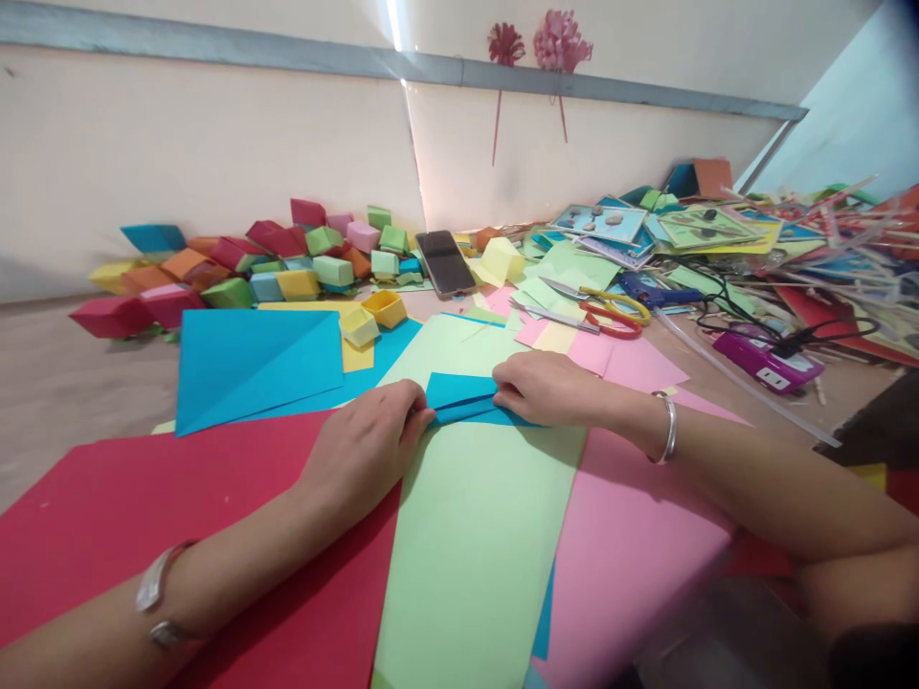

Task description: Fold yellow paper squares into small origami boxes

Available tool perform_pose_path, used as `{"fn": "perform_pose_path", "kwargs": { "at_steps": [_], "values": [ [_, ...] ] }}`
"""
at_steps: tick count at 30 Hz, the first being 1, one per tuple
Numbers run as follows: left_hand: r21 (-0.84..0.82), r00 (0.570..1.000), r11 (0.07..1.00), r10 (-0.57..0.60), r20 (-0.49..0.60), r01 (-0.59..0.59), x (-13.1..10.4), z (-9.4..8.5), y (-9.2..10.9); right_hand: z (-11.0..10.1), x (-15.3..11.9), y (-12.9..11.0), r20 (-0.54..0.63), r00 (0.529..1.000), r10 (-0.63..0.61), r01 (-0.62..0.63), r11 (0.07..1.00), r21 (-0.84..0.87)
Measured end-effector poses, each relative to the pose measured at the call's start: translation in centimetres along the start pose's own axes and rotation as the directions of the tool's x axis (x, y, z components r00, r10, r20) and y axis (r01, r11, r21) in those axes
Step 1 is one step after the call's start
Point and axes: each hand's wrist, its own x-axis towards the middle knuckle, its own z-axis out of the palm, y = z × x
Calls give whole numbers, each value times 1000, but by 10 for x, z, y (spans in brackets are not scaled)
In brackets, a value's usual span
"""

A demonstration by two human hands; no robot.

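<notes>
A folded piece of blue paper [463, 395] lies between my hands, over a light green sheet [488, 536]. My left hand [369, 435] pinches its left end between thumb and fingers. At the right end, my right hand [542, 388] has its fingers closed on the same paper. Creases run lengthwise along the blue piece. Under my left forearm is a red sheet [179, 488], and a pink sheet [632, 545] lies beneath my right arm. A larger blue sheet [258, 368] rests at the left, beyond the red one.
Colourful folded paper boxes [287, 277] are piled along the wall, beside a phone [445, 263]. Scissors [614, 321], a glue gun [657, 292] and a purple power socket [768, 359] lie at the right, before a heap of paper scraps and sticks.
</notes>
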Motion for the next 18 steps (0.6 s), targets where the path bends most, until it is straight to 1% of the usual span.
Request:
{"fn": "perform_pose_path", "kwargs": {
  "at_steps": [3, 5, 8, 10, 12, 14, 16, 18],
  "values": [
    [60, 1000, 998, -24, 19, 23, 0, -2, 3, 1, 0, 1, -24, 1000, -1, 1, 1000, 22],
    [95, 997, 995, -37, 70, 30, 1, -4, 5, 1, 1, 2, -28, 999, 21, -20, 999, 49],
    [130, 986, 989, -89, 143, 70, 3, -7, 10, 2, 3, 4, -19, 997, 71, -68, 992, 105],
    [139, 981, 986, -109, 161, 87, 3, -8, 11, 3, 5, 5, -28, 996, 85, -80, 985, 152],
    [139, 984, 988, -95, 153, 74, 3, -7, 10, 4, 6, 5, -57, 995, 81, -70, 981, 179],
    [138, 994, 990, -41, 105, 26, 3, -4, 7, 5, 7, 3, -109, 994, 33, -19, 992, 128],
    [140, 998, 988, 60, 33, -64, 2, 0, 2, 7, 5, -2, -158, 983, -92, 90, 996, -23],
    [148, 982, 973, 186, -35, -179, 2, 4, -3, 10, 1, -10, -169, 953, -250, 214, 956, -202]
  ]
}}
